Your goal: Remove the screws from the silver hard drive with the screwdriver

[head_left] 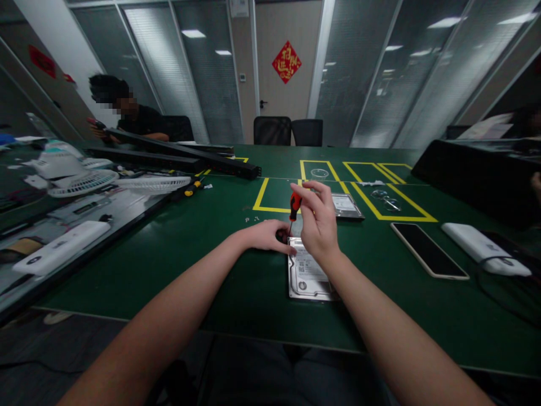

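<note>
A silver hard drive point(310, 276) with a white label lies flat on the green table in front of me. My right hand point(319, 220) is closed around a red and black screwdriver point(295, 206), held upright. Its shaft points down at the drive's far left corner; whether the tip sits in a screw is too small to tell. My left hand point(270, 237) grips that same corner, thumb on the drive's top face and fingers beside the shaft. Beyond my right hand lies a second hard drive point(346, 206), partly covered by the hand.
Tiny screws point(252, 219) lie left of the screwdriver. Glasses point(386, 200), a phone point(429, 251) and a white power strip point(486, 248) are on the right. Leftward are long black bars point(181, 152), white fans point(80, 175) and a yellow-black screwdriver point(193, 188). A person point(131, 115) sits across the table.
</note>
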`<state>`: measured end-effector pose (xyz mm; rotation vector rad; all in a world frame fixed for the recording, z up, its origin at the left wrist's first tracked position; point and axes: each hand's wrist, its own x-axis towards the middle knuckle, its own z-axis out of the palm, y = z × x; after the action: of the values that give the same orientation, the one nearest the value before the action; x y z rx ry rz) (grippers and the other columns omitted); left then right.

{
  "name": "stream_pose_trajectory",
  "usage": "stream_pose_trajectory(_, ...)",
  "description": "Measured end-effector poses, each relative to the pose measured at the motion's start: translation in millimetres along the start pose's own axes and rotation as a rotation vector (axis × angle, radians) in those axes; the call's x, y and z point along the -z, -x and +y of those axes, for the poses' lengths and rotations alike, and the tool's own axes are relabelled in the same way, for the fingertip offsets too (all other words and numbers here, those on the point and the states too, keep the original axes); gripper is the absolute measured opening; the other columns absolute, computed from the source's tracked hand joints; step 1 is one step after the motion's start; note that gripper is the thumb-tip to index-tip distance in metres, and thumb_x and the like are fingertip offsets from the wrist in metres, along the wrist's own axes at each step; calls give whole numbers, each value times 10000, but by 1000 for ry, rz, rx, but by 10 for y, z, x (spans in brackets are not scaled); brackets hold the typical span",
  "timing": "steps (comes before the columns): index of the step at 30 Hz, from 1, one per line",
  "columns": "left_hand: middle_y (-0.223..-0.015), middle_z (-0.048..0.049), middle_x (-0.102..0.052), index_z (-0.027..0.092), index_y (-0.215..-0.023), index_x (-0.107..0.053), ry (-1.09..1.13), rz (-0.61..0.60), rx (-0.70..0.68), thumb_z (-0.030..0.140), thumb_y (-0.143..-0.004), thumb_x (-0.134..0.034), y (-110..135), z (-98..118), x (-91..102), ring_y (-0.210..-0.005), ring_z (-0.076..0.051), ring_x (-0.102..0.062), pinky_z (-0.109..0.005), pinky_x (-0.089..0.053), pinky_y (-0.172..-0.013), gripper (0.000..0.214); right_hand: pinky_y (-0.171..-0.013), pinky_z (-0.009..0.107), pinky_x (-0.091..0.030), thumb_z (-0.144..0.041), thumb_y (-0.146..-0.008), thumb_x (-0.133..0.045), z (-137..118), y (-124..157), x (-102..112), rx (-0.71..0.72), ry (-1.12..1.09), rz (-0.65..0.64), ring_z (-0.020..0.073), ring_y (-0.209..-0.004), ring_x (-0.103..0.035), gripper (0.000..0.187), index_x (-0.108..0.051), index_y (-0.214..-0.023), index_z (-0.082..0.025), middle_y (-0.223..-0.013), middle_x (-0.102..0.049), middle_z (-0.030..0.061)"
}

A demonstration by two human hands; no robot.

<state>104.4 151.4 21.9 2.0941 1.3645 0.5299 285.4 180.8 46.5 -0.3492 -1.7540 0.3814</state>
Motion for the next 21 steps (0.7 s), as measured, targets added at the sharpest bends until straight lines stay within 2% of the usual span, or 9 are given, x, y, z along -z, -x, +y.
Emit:
stream_pose_trajectory(3, -969, -63, -716, 182, -1045, -715, -12, 4, 3, 659, -724, -819, 2, -6, -2, -860, -234, -633, -329, -452, -754, 584, -1046, 505, -547, -152, -1038, -441, 10, -1, -2, 2, 13, -12, 244, -1236, -598, 429, -680, -1326, -362, -1329, -544, 78)
stream_pose_trajectory(11, -968, -64, -711, 173, -1075, -711, 6, -8, -6, 645, -724, -828, -9, -16, -5, -859, -235, -632, -331, -451, -747, 600, -1075, 508, -525, -177, -1049, -462, -39, -23, 5, 20, 52, 2, 246, -1250, -585, 337, -671, -1284, -297, -1291, -563, 101)
stream_pose_trajectory(17, -940, -55, -706, 175, -1070, -723, 12, 8, -10, 626, -719, -833, -3, -1, -10, -834, -230, -621, -330, -434, -734, 582, -1017, 494, -569, -211, -1049, -485, -35, -25, -15, 12, 35, 30, 247, -1235, -593, 285, -657, -1265, -280, -1286, -571, 106)
stream_pose_trajectory(21, -955, -56, -716, 180, -1083, -726, 31, 2, -8, 615, -715, -839, 5, 5, -5, -838, -232, -626, -329, -435, -734, 581, -921, 441, -614, -207, -1035, -512, -46, -33, -20, 13, 39, 48, 242, -1226, -598, 254, -651, -1238, -268, -1274, -572, 115)
